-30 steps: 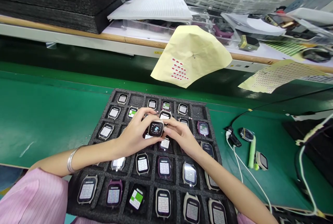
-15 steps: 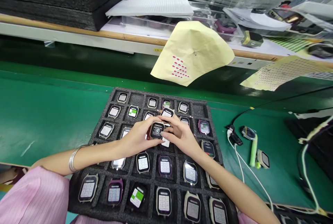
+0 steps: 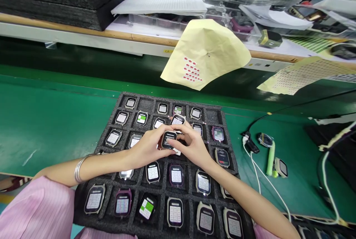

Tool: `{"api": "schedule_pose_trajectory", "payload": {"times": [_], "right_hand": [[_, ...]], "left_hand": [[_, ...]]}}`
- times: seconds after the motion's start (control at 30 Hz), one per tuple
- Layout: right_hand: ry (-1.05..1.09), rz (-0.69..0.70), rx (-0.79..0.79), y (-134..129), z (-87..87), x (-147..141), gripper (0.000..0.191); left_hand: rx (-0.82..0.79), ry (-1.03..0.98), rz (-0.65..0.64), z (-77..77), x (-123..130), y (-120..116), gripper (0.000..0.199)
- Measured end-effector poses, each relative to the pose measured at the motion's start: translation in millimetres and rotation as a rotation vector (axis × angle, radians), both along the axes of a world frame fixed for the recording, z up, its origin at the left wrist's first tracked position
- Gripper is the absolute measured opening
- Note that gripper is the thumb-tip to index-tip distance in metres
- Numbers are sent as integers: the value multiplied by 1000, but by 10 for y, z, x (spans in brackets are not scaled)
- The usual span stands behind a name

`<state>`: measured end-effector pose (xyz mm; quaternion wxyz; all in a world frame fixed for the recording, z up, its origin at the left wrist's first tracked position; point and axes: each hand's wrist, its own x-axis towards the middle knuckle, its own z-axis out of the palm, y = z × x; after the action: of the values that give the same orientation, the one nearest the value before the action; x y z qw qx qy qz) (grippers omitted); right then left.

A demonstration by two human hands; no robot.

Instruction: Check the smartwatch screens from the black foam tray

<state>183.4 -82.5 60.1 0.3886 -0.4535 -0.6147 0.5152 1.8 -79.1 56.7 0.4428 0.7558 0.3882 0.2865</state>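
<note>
A smartwatch body (image 3: 168, 140) with white text on its dark screen is held up over the middle of a black foam tray (image 3: 107, 203). My left hand (image 3: 148, 146) grips its left side, fingers wrapped round the edge. The thumb of my right hand (image 3: 193, 145) lies on the screen, and its other fingers curl behind and above the watch. Several watch bodies with lit screens sit in the tray's compartments, among them a purple one (image 3: 122, 203) and one with a green and white screen (image 3: 146, 209). Another watch (image 3: 178, 119) shows just beyond my fingers.
A shelf edge (image 3: 155, 43) with a hanging yellow sheet (image 3: 205, 55) crosses beyond the tray. Black foam blocks (image 3: 52, 2) are stacked at the upper left. Cables (image 3: 257, 176), a green stick (image 3: 270, 159) and two watches lie on the green table (image 3: 50, 120) to the right.
My right thumb has moved left onto the watch screen, and the text shown there differs. The arm at the upper right has mostly left the view.
</note>
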Motion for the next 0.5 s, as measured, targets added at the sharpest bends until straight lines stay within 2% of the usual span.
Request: {"api": "schedule_pose_trajectory", "payload": {"times": [0.17, 0.37, 0.5], "right_hand": [[38, -3, 4, 30, 52, 33, 23], [136, -58, -37, 38, 2, 60, 41], [194, -128, -31, 71, -14, 82, 51]], "left_hand": [[-34, -70, -17, 27, 4, -4, 41], [-349, -259, -8, 75, 23, -6, 38], [-474, -398, 1, 100, 8, 49, 39]]}}
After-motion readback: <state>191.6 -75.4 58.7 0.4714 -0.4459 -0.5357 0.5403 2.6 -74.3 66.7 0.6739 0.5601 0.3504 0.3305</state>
